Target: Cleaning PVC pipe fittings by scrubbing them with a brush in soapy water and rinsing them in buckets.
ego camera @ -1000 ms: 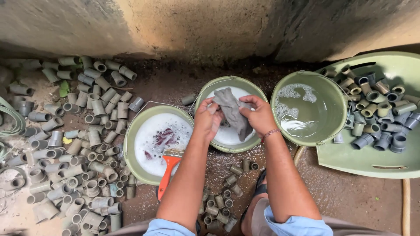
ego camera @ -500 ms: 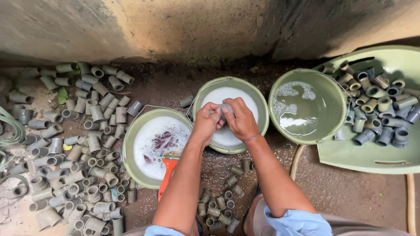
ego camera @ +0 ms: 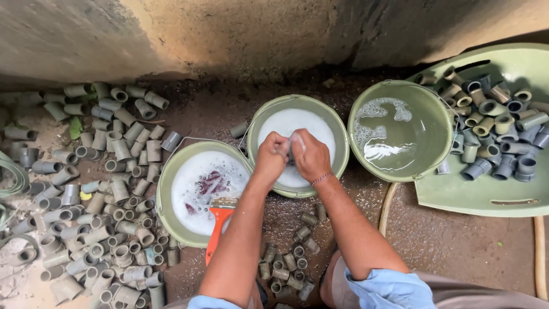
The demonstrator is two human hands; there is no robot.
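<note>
Hands are held close together over the middle green plastic bucket of foamy white water (ego camera: pixel 337 137). The left hand (ego camera: pixel 270 155) and the right hand (ego camera: pixel 310 153) are both clenched around a small grey wet cloth (ego camera: pixel 292 144), which is bunched between them so that only a sliver of it shows above the foam. To the left, a second green bucket of suds (ego camera: pixel 166 194) is seen touching the middle one, with an orange-handled paintbrush (ego camera: pixel 219 223) laid across its near rim. To the right, a third green bucket of clearer water (ego camera: pixel 440 137) stands against a pale green plastic tray (ego camera: pixel 480 197) loaded with grey pipe fittings (ego camera: pixel 494 134). More grey pipe fittings are heaped on the wet ground at the left (ego camera: pixel 97 194), and a smaller cluster (ego camera: pixel 289 260) is found just below the forearms.
</note>
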